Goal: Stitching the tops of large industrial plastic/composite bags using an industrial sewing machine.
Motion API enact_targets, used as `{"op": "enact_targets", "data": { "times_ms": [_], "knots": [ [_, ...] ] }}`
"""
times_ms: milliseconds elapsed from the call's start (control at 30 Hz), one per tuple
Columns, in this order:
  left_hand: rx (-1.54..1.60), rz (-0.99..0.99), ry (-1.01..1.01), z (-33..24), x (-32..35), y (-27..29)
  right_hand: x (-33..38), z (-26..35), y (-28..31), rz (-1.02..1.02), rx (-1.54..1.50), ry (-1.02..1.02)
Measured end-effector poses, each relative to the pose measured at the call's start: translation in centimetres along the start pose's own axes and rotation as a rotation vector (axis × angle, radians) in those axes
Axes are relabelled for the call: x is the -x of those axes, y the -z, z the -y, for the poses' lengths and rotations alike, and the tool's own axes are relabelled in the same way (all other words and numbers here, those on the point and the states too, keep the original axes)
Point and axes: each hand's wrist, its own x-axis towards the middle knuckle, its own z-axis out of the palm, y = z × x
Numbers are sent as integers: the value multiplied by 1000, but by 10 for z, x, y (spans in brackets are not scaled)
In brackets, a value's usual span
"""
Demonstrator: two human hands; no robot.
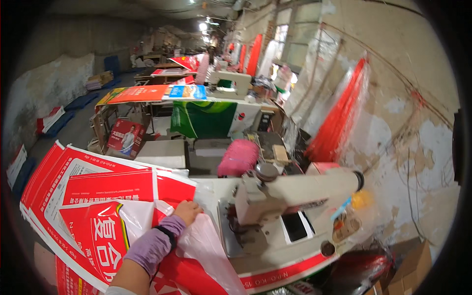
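Lavender sleeve (151,247); left hand (188,212) half-curled, touching red-and-white sack (205,248).

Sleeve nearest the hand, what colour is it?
The sleeve is light purple, with a black band around it, best seen in the head view.

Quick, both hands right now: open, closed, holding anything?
Left hand: on the red-and-white sheeting, fingers bent; whether it grips cannot be told.
Right hand: out of view.
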Motion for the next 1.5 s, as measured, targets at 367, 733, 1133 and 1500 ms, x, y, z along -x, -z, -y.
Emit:
{"op": "enact_targets", "data": {
  "times_ms": [367, 733, 1133, 1500],
  "knots": [
    [180, -68, -50, 2, -18, 26, 26, 16, -14, -36, 0, -45],
    [357, 212, -317, -19, -75, 48, 41, -58, 35, -18, -153, -314],
    [882, 41, 23, -12, -38, -22, 43, -36, 36, -13, -39, -356],
    [1156, 77, 67, -16, -37, -13, -1, 7, -24, -46, 150, -250]
  ]
}}
